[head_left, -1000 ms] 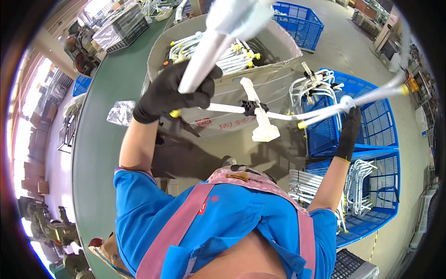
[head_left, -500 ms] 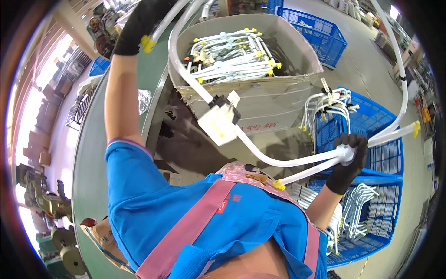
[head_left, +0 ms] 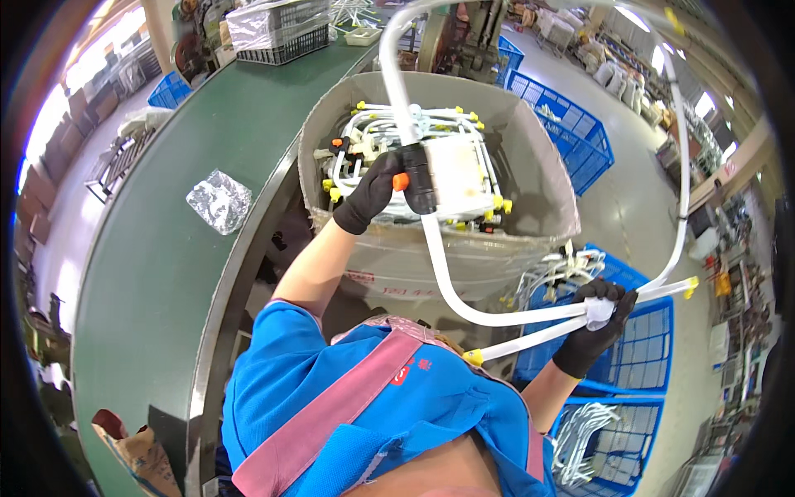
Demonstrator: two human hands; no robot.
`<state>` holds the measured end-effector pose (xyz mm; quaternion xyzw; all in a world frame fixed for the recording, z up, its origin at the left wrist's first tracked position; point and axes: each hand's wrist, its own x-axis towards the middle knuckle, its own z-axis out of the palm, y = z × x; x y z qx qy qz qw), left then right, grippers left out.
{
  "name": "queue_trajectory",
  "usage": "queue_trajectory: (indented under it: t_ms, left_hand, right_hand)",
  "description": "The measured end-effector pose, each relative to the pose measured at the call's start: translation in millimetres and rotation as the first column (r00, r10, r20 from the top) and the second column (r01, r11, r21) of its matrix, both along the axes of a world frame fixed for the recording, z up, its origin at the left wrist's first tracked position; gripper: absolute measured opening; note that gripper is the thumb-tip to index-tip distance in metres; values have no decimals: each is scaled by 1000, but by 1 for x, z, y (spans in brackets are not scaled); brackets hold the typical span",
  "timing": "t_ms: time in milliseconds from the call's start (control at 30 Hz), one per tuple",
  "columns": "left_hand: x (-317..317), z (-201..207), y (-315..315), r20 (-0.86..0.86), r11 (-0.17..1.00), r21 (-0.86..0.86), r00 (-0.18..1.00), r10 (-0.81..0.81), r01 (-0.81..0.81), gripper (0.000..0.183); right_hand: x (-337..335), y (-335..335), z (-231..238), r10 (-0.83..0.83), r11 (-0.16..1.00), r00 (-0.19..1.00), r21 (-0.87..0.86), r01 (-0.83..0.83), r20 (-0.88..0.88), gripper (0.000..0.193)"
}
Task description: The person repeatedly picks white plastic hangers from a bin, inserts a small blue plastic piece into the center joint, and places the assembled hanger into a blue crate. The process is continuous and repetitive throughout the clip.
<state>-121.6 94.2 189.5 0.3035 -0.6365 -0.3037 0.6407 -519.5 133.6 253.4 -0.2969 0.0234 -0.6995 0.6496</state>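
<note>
A large bent white tube frame (head_left: 445, 277) spans the view before my chest, with yellow caps on some tube ends. My left hand (head_left: 373, 195), in a black glove, closes round the black fitting (head_left: 421, 179) on the tube, beside its orange knob (head_left: 401, 181). A whitish block (head_left: 458, 176) is attached to this fitting. At the lower right my gloved right hand (head_left: 595, 331) grips the tubes at a pale clip (head_left: 598, 313) where they join. A yellow cap (head_left: 473, 357) tips the tube end nearest my chest.
Beyond the frame stands a cardboard box (head_left: 530, 190) of similar tube frames. Blue crates (head_left: 654, 344) with white tubes are at right; another blue crate (head_left: 580, 137) is behind. The green bench (head_left: 141, 273) on the left carries a clear plastic bag (head_left: 220, 201) and a black crate (head_left: 281, 43).
My left hand has come down from the upper left and now holds the black fitting. The fitting and block have swung up over the box. My right hand keeps its grip, slightly lower.
</note>
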Motion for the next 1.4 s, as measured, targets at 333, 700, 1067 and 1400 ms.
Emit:
queue_trajectory:
  t_ms: [333, 700, 1067, 1400]
  left_hand:
    - [62, 51, -65, 634, 791, -48, 593, 496, -610, 45]
    - [178, 10, -100, 831, 618, 206, 470, 299, -758, 57]
    - [258, -32, -148, 904, 527, 156, 336, 264, -835, 53]
    - [313, -133, -254, 973, 556, 228, 197, -117, -799, 65]
  right_hand:
    - [77, -91, -22, -290, 920, 934, 209, 332, -208, 28]
    - [202, -151, -68, -83, 871, 971, 457, 181, -225, 21]
    - [266, -214, -106, 93, 807, 991, 590, -20, -92, 21]
    - [296, -225, -164, 592, 640, 674, 766, -60, -442, 31]
